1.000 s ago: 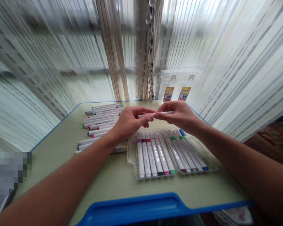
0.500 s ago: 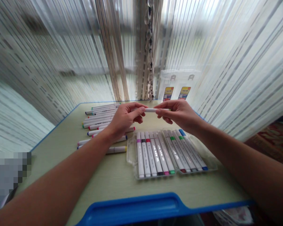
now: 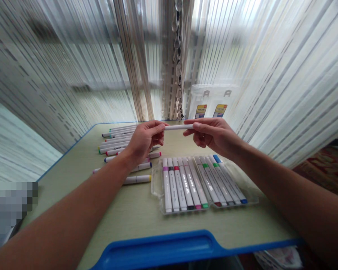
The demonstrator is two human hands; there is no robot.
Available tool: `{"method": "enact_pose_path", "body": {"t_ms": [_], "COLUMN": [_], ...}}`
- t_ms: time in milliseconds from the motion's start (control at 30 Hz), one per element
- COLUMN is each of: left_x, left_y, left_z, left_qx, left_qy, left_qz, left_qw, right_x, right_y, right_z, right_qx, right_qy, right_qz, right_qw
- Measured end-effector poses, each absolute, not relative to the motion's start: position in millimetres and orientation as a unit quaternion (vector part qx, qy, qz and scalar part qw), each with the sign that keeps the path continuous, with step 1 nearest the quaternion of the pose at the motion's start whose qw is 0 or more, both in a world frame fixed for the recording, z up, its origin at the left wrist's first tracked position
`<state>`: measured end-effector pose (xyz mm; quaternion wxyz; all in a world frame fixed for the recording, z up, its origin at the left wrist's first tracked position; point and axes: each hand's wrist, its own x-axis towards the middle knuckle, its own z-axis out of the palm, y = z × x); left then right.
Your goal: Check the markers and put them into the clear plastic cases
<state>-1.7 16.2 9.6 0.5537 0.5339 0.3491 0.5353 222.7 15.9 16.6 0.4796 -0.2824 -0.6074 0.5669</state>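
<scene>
Between my two hands a white marker (image 3: 178, 127) is held level above the table. My left hand (image 3: 149, 137) pinches its left end, and my right hand (image 3: 210, 131) grips its right end between thumb and fingers. Its end colours are covered by my fingers. Below my hands lies an open clear plastic case (image 3: 157, 180) holding a row of white markers (image 3: 183, 183) with coloured ends. Left of the case, loose markers (image 3: 115, 140) with various cap colours lie side by side, partly hidden behind my left hand and forearm.
A clear case (image 3: 214, 93) with two yellow labels stands upright at the back right, by a string curtain (image 3: 81, 56). The pale table (image 3: 141, 221) has a blue edge and a blue front groove (image 3: 163, 245). A bead strand (image 3: 178, 67) hangs behind.
My hands have moved apart, exposing more of the marker between them. My left hand has shifted left and my right hand slightly right; the marker is a bit higher.
</scene>
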Motion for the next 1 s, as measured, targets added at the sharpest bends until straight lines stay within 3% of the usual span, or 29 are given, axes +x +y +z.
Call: {"method": "enact_pose_path", "body": {"t_ms": [1000], "left_x": [0], "left_y": [14], "left_z": [11], "left_qx": [0.528], "left_qy": [0.336], "left_qz": [0.538], "left_qw": [0.565], "right_x": [226], "right_y": [31], "right_z": [17], "right_qx": [-0.372], "right_qy": [-0.521], "right_qz": [0.505], "right_qw": [0.579]}}
